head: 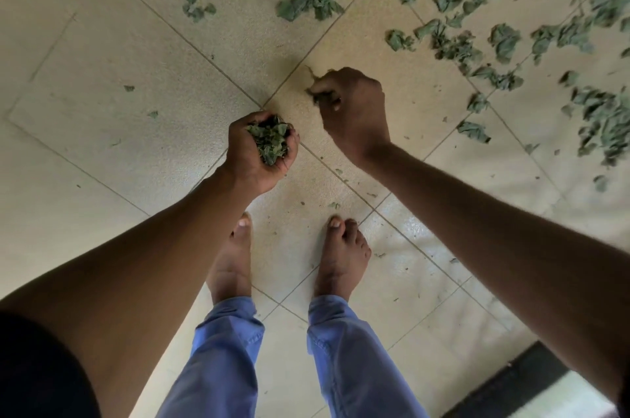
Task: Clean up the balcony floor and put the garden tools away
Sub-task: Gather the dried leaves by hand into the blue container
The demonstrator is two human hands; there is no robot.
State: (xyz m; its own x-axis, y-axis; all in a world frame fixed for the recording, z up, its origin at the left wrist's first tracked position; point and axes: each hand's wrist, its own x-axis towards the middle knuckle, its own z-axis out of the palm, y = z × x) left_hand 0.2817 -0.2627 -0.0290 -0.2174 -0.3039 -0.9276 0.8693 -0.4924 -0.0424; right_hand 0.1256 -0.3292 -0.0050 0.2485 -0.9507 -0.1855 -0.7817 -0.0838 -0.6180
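Head view is showing the left hand cupping a clump of leaves, its grip curled round them, while the right hand is pinching a few more; scattered leaves are lying across the tiled floor beyond.

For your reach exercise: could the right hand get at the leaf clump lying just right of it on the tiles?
Probably yes. Bare floor lies between the right hand and that clump, with nothing in between. But the hand already pinches a few leaves, so there is little room for more.
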